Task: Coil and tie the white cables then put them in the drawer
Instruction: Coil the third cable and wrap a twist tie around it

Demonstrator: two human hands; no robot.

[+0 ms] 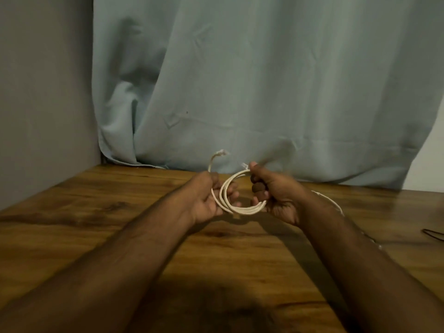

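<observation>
Both my forearms reach out over the brown wood-grain table [120, 212]. Between my hands, held up off the tabletop: a thin white cable wound into a small round coil [234, 207] of several loops.

My left hand [206, 200] grips the left side of the coil, fingers curled round the strands. One free end of the cable [217, 156] sticks up above this hand, tip bent to the right; the plug is blurred.

My right hand [274, 193] is clamped on the right side of the coil, fingers curled tight, thumb on top. A short white tip [245, 165] pokes out just by the thumb.

Behind my right wrist, another thin white cable [331, 201] lies on the table, partly hidden by the arm.

Far right edge: a thin dark cord [432, 234] on the wood.

Back of table: pale blue-green curtain [264, 80] hanging down to the tabletop; plain grey wall [43, 80] at left.
</observation>
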